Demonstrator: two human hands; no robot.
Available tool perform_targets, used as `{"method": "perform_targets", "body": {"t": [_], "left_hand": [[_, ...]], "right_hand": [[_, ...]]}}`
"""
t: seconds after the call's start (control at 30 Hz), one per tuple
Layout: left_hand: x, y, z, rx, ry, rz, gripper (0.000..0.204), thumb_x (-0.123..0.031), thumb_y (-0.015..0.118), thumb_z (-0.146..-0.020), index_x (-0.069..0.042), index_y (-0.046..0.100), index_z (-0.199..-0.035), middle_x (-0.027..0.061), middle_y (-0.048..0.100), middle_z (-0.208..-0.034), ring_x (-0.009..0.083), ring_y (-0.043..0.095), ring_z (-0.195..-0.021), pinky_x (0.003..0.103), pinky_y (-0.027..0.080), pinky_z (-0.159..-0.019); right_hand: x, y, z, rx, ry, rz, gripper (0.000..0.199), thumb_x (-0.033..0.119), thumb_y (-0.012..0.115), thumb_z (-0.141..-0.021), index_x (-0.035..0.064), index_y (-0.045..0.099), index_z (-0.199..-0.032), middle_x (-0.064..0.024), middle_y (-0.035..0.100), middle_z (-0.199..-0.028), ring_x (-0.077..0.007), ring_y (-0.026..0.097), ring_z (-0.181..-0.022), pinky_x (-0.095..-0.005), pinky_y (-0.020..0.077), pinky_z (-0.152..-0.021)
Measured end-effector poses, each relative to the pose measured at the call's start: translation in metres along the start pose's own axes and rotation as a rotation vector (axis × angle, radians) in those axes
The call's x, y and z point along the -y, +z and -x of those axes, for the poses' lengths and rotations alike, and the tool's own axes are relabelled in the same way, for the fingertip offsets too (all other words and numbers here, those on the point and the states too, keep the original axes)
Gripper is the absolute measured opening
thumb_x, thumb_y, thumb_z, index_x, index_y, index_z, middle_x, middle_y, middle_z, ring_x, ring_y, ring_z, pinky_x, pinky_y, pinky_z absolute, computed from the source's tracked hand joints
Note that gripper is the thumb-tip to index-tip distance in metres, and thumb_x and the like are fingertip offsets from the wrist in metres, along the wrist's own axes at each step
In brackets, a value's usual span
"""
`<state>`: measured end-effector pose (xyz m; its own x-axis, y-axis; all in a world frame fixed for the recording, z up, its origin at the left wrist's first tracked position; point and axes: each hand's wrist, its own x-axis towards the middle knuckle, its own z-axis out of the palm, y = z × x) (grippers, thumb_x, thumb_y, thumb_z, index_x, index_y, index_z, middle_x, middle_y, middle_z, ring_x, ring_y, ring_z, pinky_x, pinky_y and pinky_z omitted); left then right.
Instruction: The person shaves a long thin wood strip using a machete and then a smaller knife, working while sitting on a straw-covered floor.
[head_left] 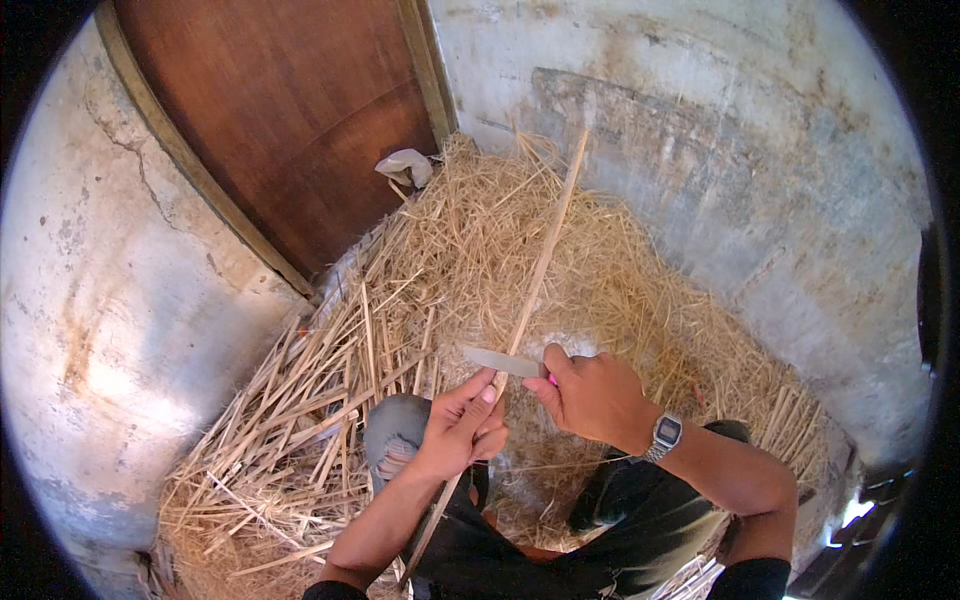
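In the head view, we are gripping a long, pale, split bamboo strip [535,270] in our left hand [462,428], the grip closed tight around it just below the blade. The strip is running from beside our knees up and away over the straw toward the far wall. Our right hand [590,395], wearing a silver wristwatch [666,433], is closing its grip on the pink handle of a grey flat-bladed knife [502,361], and the blade is lying across the strip, touching it right above our left thumb.

We are judging that the edge could slip down onto the left fingers, since they are sitting so near the blade, or that the thin strip could bend and split unevenly.

Around us, a heap of dry yellow straw and cut stalks [330,400] is crowding the floor. A brown wooden door [290,110] and stained concrete walls [760,170] are closing in, with a crumpled white scrap [405,165] lying by the door.
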<state>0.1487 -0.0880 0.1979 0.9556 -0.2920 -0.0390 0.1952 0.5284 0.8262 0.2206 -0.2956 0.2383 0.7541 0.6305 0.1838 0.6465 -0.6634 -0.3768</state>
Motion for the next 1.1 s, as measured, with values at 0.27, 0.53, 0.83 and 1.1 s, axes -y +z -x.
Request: {"method": "perform_targets", "body": {"t": [0.27, 0.53, 0.83, 1.1], "left_hand": [[0.000, -0.002, 0.017, 0.072, -0.124, -0.052, 0.047, -0.024, 0.046, -0.107, -0.022, 0.039, -0.154, -0.0020, 0.032, -0.065, 0.0075, 0.028, -0.044, 0.026, 0.026, -0.041], [0.000, -0.001, 0.015, 0.107, -0.165, -0.046, 0.049, -0.021, 0.044, -0.108, -0.018, 0.033, -0.156, -0.0025, 0.034, -0.066, 0.0073, 0.032, -0.048, 0.024, 0.028, -0.045], [-0.004, 0.003, 0.007, 0.054, -0.187, 0.140, 0.050, -0.026, 0.047, -0.107, -0.021, 0.035, -0.155, -0.0019, 0.033, -0.067, 0.0076, 0.031, -0.045, 0.024, 0.027, -0.043], [-0.002, 0.001, 0.003, 0.064, -0.135, 0.229, 0.048, -0.023, 0.046, -0.107, -0.022, 0.037, -0.154, -0.0005, 0.036, -0.067, 0.0084, 0.032, -0.041, 0.025, 0.027, -0.041]], "right_hand": [[-0.100, -0.045, -0.032, -0.444, 0.316, 0.076, 0.044, 0.038, 0.045, -0.104, -0.0004, 0.058, -0.089, -0.0246, 0.061, -0.067, -0.0468, 0.062, -0.066, -0.0562, 0.0489, -0.061], [-0.172, -0.059, -0.001, -0.642, 0.458, -0.182, 0.054, 0.044, 0.043, -0.106, -0.0041, 0.057, -0.085, -0.0228, 0.057, -0.072, -0.0363, 0.054, -0.065, -0.0446, 0.0439, -0.065], [-0.092, -0.044, 0.003, -0.483, 0.272, -0.316, 0.051, 0.046, 0.043, -0.105, -0.0003, 0.054, -0.086, -0.0208, 0.048, -0.066, -0.0351, 0.046, -0.059, -0.0424, 0.0422, -0.059], [-0.057, -0.030, 0.001, -0.307, 0.170, -0.338, 0.046, 0.041, 0.044, -0.105, 0.0015, 0.052, -0.083, -0.0203, 0.051, -0.063, -0.0409, 0.054, -0.058, -0.0475, 0.0412, -0.056]]}}
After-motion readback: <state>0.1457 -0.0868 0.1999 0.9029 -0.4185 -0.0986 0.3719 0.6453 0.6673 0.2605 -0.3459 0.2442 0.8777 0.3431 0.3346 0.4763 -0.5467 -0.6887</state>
